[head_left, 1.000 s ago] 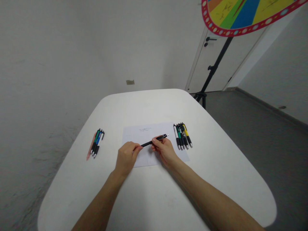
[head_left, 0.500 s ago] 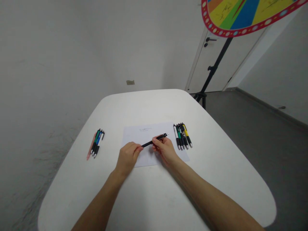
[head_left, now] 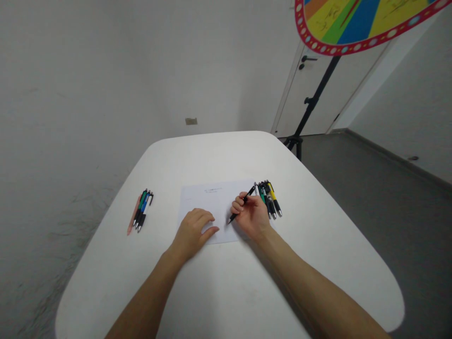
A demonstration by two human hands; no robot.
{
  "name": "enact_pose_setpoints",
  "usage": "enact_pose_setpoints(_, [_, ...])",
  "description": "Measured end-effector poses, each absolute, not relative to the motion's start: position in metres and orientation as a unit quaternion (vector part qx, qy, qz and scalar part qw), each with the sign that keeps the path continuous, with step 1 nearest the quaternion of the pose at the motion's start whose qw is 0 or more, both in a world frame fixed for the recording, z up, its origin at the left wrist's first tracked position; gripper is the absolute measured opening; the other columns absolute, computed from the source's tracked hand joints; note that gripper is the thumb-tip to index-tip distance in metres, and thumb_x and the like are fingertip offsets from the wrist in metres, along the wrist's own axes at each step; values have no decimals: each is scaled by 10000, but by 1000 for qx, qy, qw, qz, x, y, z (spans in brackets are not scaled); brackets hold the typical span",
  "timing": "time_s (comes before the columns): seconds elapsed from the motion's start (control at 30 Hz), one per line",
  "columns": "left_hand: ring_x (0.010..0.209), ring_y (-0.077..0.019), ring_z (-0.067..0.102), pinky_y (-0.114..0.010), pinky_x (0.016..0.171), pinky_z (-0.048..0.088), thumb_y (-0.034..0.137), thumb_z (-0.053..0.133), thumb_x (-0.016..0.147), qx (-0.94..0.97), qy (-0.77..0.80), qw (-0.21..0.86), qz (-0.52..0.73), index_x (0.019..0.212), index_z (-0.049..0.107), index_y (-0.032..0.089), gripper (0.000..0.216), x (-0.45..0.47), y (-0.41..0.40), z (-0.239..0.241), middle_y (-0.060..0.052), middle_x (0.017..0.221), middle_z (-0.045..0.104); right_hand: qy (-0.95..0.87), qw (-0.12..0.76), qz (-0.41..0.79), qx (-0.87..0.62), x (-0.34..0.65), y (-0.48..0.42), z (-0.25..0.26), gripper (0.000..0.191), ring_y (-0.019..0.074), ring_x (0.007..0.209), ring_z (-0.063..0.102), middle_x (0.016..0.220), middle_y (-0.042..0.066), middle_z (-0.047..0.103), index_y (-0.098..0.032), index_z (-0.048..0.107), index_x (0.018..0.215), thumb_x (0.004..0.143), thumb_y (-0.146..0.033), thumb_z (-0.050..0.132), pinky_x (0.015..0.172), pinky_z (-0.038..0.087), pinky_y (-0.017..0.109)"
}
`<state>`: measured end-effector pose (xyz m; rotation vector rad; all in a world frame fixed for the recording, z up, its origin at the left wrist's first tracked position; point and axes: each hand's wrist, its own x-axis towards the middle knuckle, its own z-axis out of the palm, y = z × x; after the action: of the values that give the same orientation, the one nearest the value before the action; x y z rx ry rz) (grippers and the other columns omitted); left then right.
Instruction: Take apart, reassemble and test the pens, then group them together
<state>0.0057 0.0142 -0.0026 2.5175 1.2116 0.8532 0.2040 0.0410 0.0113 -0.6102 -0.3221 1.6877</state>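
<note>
A black pen (head_left: 250, 191) is held in my right hand (head_left: 254, 214), its fingers curled round the barrel. The pen slants, with its tip pointing down and left over a white sheet of paper (head_left: 226, 190). I cannot tell whether the tip touches the sheet. My left hand (head_left: 193, 230) rests on the paper's lower left part, thumb and fingers apart, holding nothing. Small dark writing shows near the top of the sheet. Just beyond my right hand lie several pens (head_left: 271, 195) side by side, partly hidden by it.
On the left of the white table (head_left: 212, 155) lies another group of pens (head_left: 143, 209), pink, green, blue and white. A colourful wheel (head_left: 356, 28) on a black stand (head_left: 314, 101) is behind the table at the right, near a door (head_left: 325, 89).
My left hand has let go of the pen and opened onto the paper. In my right hand the pen has turned, from lying across between both hands to slanting tip-down.
</note>
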Motion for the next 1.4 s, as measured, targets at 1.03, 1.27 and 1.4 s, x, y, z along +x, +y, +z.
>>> enact_pose_setpoints(1.03, [884,-220,620,-375,800,496,235,588,886,846,465,70,252,885,659,196,80,1,13,-4,-68,898,702,-108,628,738,-222,212,36,17,644,109,453,146,420,-65,207,-231,229,464,792,-754,415,469,223,283])
enact_pose_setpoints(1.27, [906,-229,625,-386,808,505,207,616,871,849,466,63,241,889,653,192,43,2,11,-2,-65,917,704,-128,629,741,-198,209,37,16,618,89,433,260,428,-65,295,-217,346,491,751,-714,604,443,295,243])
enact_pose_setpoints(1.4, [995,-235,630,-407,879,518,224,606,884,851,466,41,236,950,662,189,93,-4,13,-6,-86,1033,706,-134,625,738,-215,208,40,10,410,35,380,258,478,-63,464,-189,507,571,762,-451,757,390,276,185])
